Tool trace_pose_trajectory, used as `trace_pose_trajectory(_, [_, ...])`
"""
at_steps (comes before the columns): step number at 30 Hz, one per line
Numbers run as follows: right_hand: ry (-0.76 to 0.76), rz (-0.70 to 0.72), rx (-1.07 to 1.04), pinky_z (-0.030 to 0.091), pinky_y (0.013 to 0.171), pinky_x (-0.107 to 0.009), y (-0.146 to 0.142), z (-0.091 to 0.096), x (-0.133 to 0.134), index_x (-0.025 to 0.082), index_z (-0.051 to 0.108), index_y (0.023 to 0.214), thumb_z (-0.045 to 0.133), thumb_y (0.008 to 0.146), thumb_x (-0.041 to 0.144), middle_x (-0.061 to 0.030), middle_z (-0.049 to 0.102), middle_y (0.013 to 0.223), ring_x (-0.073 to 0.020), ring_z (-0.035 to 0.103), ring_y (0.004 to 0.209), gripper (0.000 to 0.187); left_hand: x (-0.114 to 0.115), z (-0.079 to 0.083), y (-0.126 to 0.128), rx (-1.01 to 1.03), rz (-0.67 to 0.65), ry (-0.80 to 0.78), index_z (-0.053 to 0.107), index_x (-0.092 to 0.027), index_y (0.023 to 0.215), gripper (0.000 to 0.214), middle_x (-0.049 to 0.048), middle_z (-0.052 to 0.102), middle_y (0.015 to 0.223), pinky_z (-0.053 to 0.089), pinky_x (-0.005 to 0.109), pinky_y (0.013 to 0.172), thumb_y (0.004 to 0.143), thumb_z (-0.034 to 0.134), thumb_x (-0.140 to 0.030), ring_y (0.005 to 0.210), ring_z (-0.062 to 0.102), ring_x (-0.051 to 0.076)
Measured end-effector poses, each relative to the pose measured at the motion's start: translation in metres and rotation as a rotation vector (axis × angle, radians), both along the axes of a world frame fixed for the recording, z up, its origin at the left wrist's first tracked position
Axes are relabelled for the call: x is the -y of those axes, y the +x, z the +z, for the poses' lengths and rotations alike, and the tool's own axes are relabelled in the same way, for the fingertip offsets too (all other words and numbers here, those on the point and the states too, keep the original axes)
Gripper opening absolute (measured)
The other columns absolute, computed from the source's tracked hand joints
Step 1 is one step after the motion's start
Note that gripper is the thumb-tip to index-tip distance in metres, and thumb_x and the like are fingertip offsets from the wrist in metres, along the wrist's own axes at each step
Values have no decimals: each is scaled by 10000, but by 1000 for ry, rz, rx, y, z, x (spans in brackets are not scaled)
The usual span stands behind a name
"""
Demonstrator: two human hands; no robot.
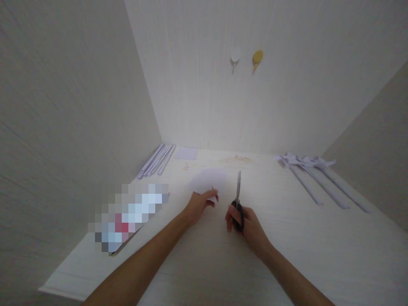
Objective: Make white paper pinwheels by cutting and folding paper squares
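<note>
My right hand (244,221) grips a pair of scissors (237,191) with black handles. Their blades point away from me and look closed together. To the left, my left hand (202,206) has its fingers bent in a pinch at the near edge of a pale lilac piece of paper (208,177). The paper's far edge looks rounded, and part of it is hidden by the fingers. A gap separates the scissors from the paper.
Rolled paper strips (157,160) lie at the back left beside a square paper (186,153). Several paper sticks with folded tops (318,178) lie on the right. Rubber bands (237,159) are at the back. A blurred-out device (137,216) lies left. Wall hooks (258,56) hang above.
</note>
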State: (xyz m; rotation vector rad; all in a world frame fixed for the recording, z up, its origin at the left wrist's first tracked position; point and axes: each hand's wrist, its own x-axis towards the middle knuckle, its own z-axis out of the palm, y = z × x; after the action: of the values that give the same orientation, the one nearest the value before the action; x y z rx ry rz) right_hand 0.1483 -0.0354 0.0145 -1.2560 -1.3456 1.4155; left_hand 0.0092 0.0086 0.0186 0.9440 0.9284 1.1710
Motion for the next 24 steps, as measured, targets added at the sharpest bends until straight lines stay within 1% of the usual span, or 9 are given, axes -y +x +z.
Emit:
trace_pose_trajectory(3, [66,-175,-43,208,349,-202,2,-3,-3,137,501,579,507,675,508,33,440,422,-52,307,353,383,7,-5,5,-88,-238,29,598,-134,612,103,14,566,581,377,199,431,606,579,-235,530,511,106])
trace_pose_trajectory(4, [72,-216,-51,207,352,-201,3,-4,-4,144,485,567,543,656,484,45,412,419,-51,301,360,357,9,-7,6,-100,-292,35,604,-140,630,99,13,572,584,376,199,431,610,574,-232,527,514,106])
trace_pose_trajectory(6, [74,-262,-76,199,354,-196,4,-7,-5,155,454,556,591,625,444,65,363,414,-47,285,368,328,10,-9,7,-105,-335,27,609,-150,653,95,10,584,592,373,195,430,609,575,-226,518,515,102])
trace_pose_trajectory(8, [69,-259,-102,201,355,-193,5,-9,-5,157,445,571,599,625,421,70,358,415,-44,287,368,310,10,-9,7,-110,-324,25,610,-150,651,94,12,591,603,375,193,433,607,579,-227,525,518,102])
trace_pose_trajectory(11, [51,-216,-126,218,355,-191,5,-12,-6,151,462,602,591,641,402,55,413,433,-46,314,369,285,9,-9,6,-146,-309,43,609,-142,636,107,20,593,600,379,192,438,625,561,-237,548,527,111])
trace_pose_trajectory(14, [36,-210,-165,222,352,-190,5,-13,-7,148,471,617,611,624,387,44,455,458,-47,325,374,277,8,-9,6,-163,-309,81,608,-138,639,117,19,589,590,380,191,435,636,549,-238,535,520,105])
trace_pose_trajectory(17, [19,-196,-205,230,359,-191,5,-12,-7,148,474,623,635,599,373,32,502,485,-48,336,381,277,7,-9,6,-149,-314,89,606,-140,658,108,11,577,587,381,187,433,637,550,-231,541,517,103])
trace_pose_trajectory(20, [-1,-183,-222,241,366,-192,5,-10,-6,145,479,630,651,581,363,14,543,513,-50,345,388,281,8,-7,6,-172,-281,62,601,-141,642,97,11,571,591,390,188,433,622,564,-228,549,518,107])
trace_pose_trajectory(24, [-29,-209,-252,237,358,-190,5,-9,-6,146,480,663,644,589,351,5,549,501,-61,363,393,272,9,-4,5,-200,-259,88,592,-133,595,111,18,565,577,395,189,436,625,564,-236,538,509,107])
